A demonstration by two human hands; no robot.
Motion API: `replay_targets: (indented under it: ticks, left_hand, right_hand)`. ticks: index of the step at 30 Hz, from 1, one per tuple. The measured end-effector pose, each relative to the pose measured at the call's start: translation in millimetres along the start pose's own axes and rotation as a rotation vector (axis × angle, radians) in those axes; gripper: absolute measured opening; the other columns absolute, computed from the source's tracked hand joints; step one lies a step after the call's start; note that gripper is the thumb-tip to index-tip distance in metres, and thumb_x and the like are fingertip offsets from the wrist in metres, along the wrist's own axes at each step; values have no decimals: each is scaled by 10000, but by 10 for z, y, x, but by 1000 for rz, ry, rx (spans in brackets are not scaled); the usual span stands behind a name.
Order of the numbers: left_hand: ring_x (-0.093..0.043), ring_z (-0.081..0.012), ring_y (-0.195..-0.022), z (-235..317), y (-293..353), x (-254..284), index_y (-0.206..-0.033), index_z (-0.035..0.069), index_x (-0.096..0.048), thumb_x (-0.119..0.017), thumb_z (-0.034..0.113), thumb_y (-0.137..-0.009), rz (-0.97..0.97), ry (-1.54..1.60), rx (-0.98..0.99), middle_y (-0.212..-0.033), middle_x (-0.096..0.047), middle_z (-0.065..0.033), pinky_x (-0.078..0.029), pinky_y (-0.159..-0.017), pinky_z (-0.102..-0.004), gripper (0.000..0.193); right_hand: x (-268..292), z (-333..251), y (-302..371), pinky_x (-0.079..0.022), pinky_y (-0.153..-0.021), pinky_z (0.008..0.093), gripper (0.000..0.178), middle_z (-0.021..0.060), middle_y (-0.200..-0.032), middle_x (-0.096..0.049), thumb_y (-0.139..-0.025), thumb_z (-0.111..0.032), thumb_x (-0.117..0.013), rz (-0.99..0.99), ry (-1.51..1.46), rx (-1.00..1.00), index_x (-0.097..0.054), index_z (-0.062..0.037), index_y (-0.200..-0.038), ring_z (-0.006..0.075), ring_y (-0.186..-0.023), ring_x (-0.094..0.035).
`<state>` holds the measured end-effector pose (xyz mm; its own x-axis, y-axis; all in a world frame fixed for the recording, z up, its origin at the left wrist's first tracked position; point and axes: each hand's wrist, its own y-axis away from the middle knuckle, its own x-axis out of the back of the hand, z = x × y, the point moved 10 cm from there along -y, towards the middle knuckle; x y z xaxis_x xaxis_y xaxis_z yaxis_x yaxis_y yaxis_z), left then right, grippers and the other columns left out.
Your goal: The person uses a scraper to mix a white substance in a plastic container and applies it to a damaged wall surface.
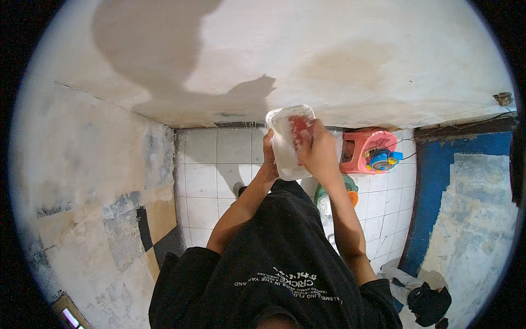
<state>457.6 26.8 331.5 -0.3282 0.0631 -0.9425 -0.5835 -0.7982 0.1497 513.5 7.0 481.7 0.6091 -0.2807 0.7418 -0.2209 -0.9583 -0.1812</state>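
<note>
A white rectangular plastic tub point(283, 162) is held up in front of my body, over the tiled floor. Around its left side my left hand point(268, 153) is closed, gripping the wall of the tub. My right hand point(322, 149) is closed on a flat red scraper point(300, 130), blurred by motion, at the tub's open top. White paste smears the scraper and the tub's rim. The fingertips of my right hand are partly hidden, as is the scraper's edge.
A pale, stained wall point(345, 66) rises just ahead. Right of me stand a pink plastic stool point(356, 145) with a blue-and-yellow round device point(382, 159) and an orange round item point(354, 198). Farther right is a blue panel point(433, 181) partly coated white. A dark bundle point(430, 304) lies lower right.
</note>
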Motion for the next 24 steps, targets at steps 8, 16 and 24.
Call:
replay_targets:
  ticks: [8,16,24]
  left_hand:
    - [-545,-282,-1106,-630,-477,110,-1303,59,-446,-497,555,-792,-4,59,2,-1220,-549,-137,-420,-992,-428,714]
    - [-550,-305,-1111,-865,-615,106,-1326,71,-427,-498,634,-785,-81,212,68,-1242,-540,-148,-446,-975,-452,784]
    - [-578,-296,-1075,-850,-526,-62,-1333,82,-432,-559,694,-733,-15,197,-4,-1207,-565,-138,-478,-953,-452,867]
  right_hand:
    - [9,675,-99,-487,-676,508,219,282,-800,-618,-791,-39,-544,-15,91,-49,-535,59,-987,463,-754,-606]
    - [308,965,-156,-468,-602,422,161,273,-757,-601,-827,-62,-566,-40,-120,-51,-535,66,-920,443,-696,-603]
    - [552,615,-135,-468,-612,443,125,274,-732,-587,-833,-40,-544,-15,-70,108,-512,56,-906,448,-709,-600]
